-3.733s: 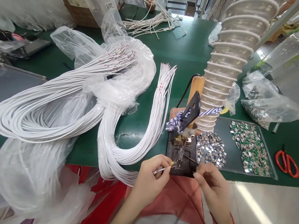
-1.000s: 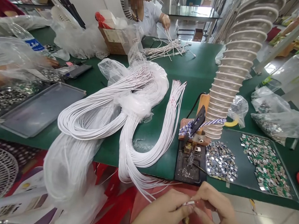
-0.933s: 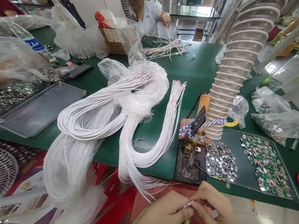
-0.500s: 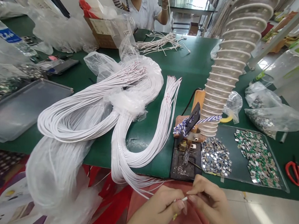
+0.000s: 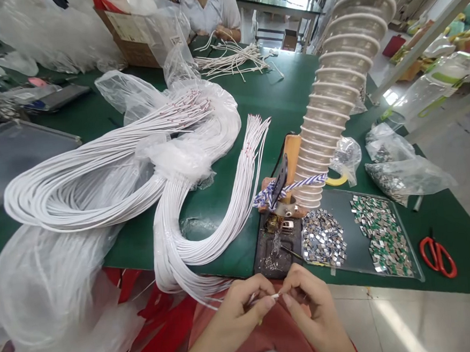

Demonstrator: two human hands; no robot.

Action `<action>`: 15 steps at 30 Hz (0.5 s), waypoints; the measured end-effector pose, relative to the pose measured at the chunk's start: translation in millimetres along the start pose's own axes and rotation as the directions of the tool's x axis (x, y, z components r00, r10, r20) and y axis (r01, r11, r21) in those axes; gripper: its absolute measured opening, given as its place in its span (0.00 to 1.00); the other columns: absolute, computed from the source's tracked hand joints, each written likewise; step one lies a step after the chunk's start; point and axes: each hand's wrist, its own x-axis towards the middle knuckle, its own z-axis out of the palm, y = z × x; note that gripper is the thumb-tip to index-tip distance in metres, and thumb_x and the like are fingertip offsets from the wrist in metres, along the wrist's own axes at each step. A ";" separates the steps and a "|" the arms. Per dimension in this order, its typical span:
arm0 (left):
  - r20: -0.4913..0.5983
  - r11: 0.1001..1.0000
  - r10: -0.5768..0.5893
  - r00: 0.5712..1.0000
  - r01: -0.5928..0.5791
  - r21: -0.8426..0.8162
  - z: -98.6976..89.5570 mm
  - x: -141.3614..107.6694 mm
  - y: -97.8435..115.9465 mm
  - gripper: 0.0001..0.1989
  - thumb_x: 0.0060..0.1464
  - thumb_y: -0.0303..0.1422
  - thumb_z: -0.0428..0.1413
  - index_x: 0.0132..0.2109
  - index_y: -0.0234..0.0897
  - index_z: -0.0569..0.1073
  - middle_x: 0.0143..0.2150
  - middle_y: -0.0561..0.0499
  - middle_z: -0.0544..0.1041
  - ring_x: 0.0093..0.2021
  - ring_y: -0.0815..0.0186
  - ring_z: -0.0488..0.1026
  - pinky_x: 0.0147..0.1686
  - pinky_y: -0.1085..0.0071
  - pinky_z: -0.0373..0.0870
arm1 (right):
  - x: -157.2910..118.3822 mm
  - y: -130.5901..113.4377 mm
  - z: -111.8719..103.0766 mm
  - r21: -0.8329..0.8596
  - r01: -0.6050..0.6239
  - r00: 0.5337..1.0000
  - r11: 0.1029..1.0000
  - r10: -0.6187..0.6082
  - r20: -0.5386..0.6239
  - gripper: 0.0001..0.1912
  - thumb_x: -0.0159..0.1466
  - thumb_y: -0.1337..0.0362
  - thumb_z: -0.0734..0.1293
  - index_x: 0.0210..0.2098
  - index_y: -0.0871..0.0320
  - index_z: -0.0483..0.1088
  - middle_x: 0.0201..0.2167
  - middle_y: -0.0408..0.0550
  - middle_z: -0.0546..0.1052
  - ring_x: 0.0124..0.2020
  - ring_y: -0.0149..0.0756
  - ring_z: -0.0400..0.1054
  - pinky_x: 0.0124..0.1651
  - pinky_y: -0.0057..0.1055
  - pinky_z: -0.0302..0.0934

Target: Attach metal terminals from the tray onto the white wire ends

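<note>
Nearest, just off the table's (image 5: 290,100) near edge, the left hand (image 5: 247,304) pinches a white cable end (image 5: 275,296) between thumb and forefinger. The right hand (image 5: 308,302) meets it from the right, its grip pinching the tip; whatever detail sits there is too small to make out. Gripped from both sides, the cable end is probably steadier for fine handling.

Just beyond, the black tray (image 5: 290,242) stands at the table edge, its floor littered with bright specks, likely put close so the reach is short. Right of it, a shallow tray (image 5: 359,253) bears silver pieces (image 5: 323,239) on its left and green-and-silver pieces (image 5: 384,235) on its right, perhaps kept apart so they don't mix. Red-handled scissors (image 5: 437,258) lie farther right.

To the left, a bundle of white cables (image 5: 219,247) curves round, its ends together, perhaps to avoid tangling. Striped cord (image 5: 310,180) crosses the ribbed hose (image 5: 326,94) near its mouth, presumably tying it over the black tray. At the far side, a co-worker's hand (image 5: 227,33) is by loose white cables (image 5: 237,60).
</note>
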 end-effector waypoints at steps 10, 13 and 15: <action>0.212 0.983 0.110 0.971 -0.137 0.120 -2.6 1.4 14.9 0.34 0.68 0.61 0.38 0.27 0.39 0.64 0.24 0.56 0.63 0.27 0.67 0.60 0.31 0.72 0.61 | 2.9 -4.6 -3.3 -0.013 0.070 0.990 0.997 -0.068 0.128 0.10 0.73 0.65 0.62 0.33 0.54 0.68 0.29 0.43 0.70 0.29 0.33 0.63 0.31 0.28 0.56; 0.282 0.973 0.166 0.945 -0.203 0.107 -3.7 2.7 11.4 0.34 0.69 0.59 0.40 0.28 0.37 0.66 0.25 0.56 0.63 0.26 0.68 0.59 0.29 0.73 0.59 | 1.7 -0.6 -6.2 0.065 -0.018 0.980 0.998 0.005 0.198 0.14 0.75 0.57 0.63 0.33 0.55 0.70 0.29 0.44 0.70 0.30 0.34 0.63 0.33 0.29 0.56; 0.305 0.961 0.210 0.929 -0.253 0.109 -4.7 3.2 8.9 0.33 0.69 0.58 0.41 0.26 0.37 0.64 0.25 0.56 0.62 0.26 0.69 0.59 0.28 0.73 0.57 | 3.2 2.8 -7.9 0.133 -0.095 0.965 0.986 0.059 0.257 0.18 0.74 0.51 0.64 0.33 0.55 0.71 0.29 0.43 0.69 0.30 0.34 0.62 0.33 0.30 0.54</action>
